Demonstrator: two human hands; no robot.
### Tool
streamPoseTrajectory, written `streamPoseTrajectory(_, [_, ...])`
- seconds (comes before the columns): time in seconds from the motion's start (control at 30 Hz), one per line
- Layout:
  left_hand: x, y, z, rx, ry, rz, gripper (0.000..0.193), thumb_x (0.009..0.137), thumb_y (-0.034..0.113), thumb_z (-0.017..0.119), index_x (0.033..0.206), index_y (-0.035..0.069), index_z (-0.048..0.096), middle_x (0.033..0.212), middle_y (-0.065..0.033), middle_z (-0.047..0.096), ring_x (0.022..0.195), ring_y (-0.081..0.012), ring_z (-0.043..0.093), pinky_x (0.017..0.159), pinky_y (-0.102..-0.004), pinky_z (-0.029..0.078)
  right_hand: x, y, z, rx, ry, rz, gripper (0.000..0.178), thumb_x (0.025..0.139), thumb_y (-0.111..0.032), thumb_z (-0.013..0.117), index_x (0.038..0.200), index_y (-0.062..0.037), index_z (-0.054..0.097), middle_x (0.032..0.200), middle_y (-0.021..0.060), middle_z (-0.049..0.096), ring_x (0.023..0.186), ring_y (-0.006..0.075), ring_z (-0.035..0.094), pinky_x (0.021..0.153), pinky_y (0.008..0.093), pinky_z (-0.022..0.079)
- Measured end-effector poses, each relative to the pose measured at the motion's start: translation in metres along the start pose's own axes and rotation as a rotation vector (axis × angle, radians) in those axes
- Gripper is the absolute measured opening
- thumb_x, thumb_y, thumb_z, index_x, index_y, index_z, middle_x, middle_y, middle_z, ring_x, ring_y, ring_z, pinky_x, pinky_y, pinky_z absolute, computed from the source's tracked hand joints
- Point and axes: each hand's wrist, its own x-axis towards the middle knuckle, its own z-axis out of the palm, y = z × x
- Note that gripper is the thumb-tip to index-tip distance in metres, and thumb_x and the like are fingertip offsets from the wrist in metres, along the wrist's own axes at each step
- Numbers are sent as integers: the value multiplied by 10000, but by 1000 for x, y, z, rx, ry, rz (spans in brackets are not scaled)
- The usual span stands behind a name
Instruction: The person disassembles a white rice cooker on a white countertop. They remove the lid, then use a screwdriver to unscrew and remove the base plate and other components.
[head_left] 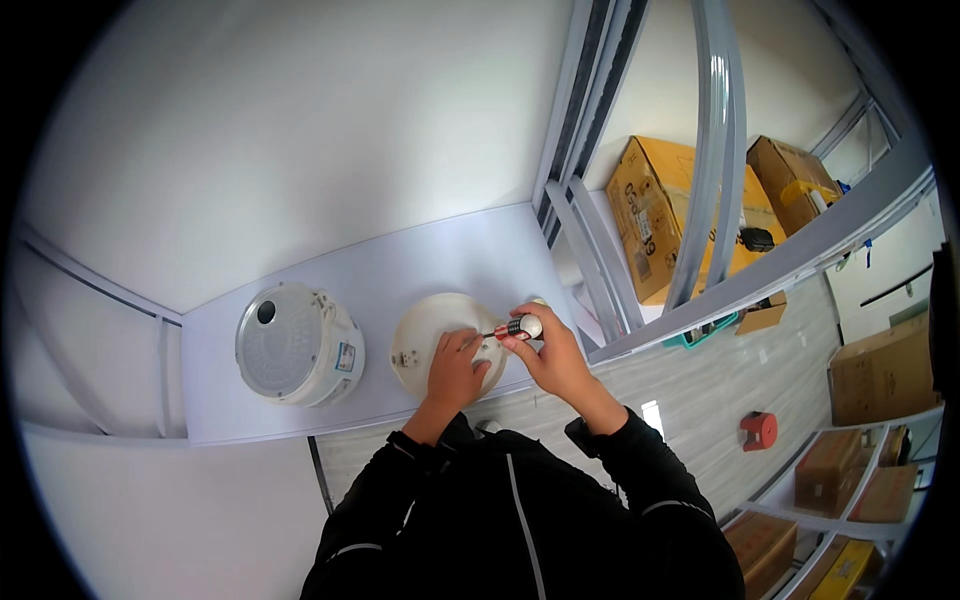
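Note:
A screwdriver [519,327] with a red and black handle and a pale butt end is in my right hand [550,352], its fingers closed round the handle. The thin shaft points left over a round cream-white cover [432,308] lying on the table, with small metal fittings on its left side. My left hand [458,372] rests on the cover beside the shaft's tip, thumb and fingers apart. What the tip meets is too small to make out. To the left stands a white bucket-shaped appliance [342,365] with a grey round end facing up, a dark hole and a label.
The pale table [400,262] meets a white wall at the back. Grey metal frame posts [708,150] rise at its right edge, with a large yellow carton [650,215] behind them. A red stool [758,431] stands on the floor, near shelves of brown cartons [828,468].

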Motion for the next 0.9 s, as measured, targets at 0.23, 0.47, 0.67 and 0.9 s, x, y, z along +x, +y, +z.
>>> streamPoseTrajectory(0.23, [0,-4,-1,-45,17,21,506,790,147,849,1258,6,720,1347,-135,630,1262,-371,567,1073,-456,491,1,0,1,4,-4,35,441,955,-193,815,1305,-49,589,1125,176,731,1005,367,738,860,410,578])
streamPoseTrajectory(0.47, [0,-2,0,-41,9,18,502,803,155,851,1262,3,717,1350,-125,625,1278,-358,559,1079,-452,490,0,2,2,-12,-8,23,452,950,-195,820,1308,-46,589,1139,184,721,1015,364,738,859,407,582])
streamPoseTrajectory(0.67, [0,-1,1,-30,14,16,510,775,124,858,1251,11,713,1329,-114,637,1252,-347,564,1074,-438,488,7,1,0,-217,30,-144,553,901,-104,846,1363,-26,553,1263,196,649,1087,315,702,869,374,572])
streamPoseTrajectory(0.9, [2,-2,-2,-26,-12,49,514,764,126,865,1241,19,707,1314,-110,644,1252,-346,563,1081,-433,481,20,-13,-10,-209,-61,-195,567,851,-39,811,1372,-67,587,1214,202,646,1071,412,663,860,449,562])
